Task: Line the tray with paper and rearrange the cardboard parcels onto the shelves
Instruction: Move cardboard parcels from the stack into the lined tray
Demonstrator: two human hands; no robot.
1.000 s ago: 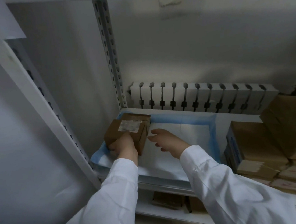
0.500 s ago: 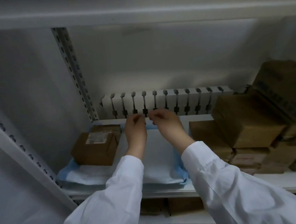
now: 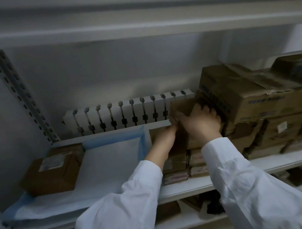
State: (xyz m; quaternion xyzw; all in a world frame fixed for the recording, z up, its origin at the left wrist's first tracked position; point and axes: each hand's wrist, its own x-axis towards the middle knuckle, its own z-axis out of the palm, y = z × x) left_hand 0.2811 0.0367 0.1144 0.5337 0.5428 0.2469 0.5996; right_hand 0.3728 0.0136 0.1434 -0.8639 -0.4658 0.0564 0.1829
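2 white sleeves (image 3: 120, 216) fill the foreground, and under the paper's front edge a lower shelf (image 3: 176, 221) holds dark, blurred items. The blue-bordered paper (image 3: 111, 167) is already spread over the left part of the shelf (image 3: 281, 160); whether a tray lies beneath it cannot be told. 1 labelled parcel (image 3: 53, 169) sits on the paper's left end. Just right of the paper's front, flat packets (image 3: 176, 165) are stacked in 2 columns.

Above those, right of the paper's far corner, both hands meet at a small brown parcel (image 3: 182, 109). The left hand (image 3: 164, 138) curls against its near left edge, but blur hides whether the fingers have actually closed on it. The right hand (image 3: 201, 124) hooks its spread fingers over the parcel's right side, into the gap beside the large carton (image 3: 246, 93), and seems to have hold.

The parcel looks like a stiff, light cardboard box that should keep its shape under a 2-sided squeeze. Opposite side faces are the sensible hold, since the smooth board could slide from fingertips alone. Because it is wedged against the carton and stands on the packets, drawing it toward the paper may drag its neighbours along.

Behind the paper, a slotted white rail (image 3: 120, 113) runs along the back wall.
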